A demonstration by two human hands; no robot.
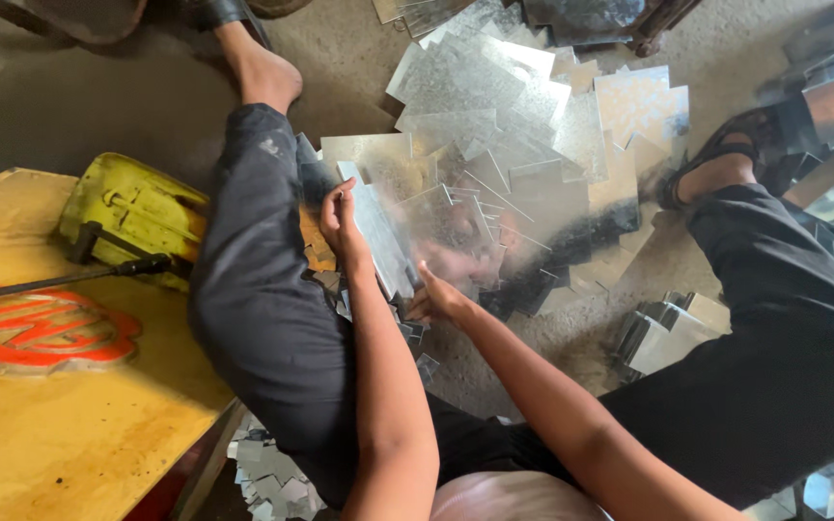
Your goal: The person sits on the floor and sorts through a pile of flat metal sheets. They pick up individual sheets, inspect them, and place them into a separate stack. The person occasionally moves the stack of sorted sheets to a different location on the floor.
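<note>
view: single head camera | position: above the seated person's lap | facing: steeply down and forward | range: close to left hand (338,220) and right hand (436,301), metal sheets (494,125) on floor (41,96) beyond | shared: no second view

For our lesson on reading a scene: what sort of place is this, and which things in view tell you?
Probably a small sheet-metal workshop with work done on the floor. Cut galvanised sheets lie heaped on the concrete, folded metal pieces sit nearby, and the left hand and right hand hold one sheet.
</note>
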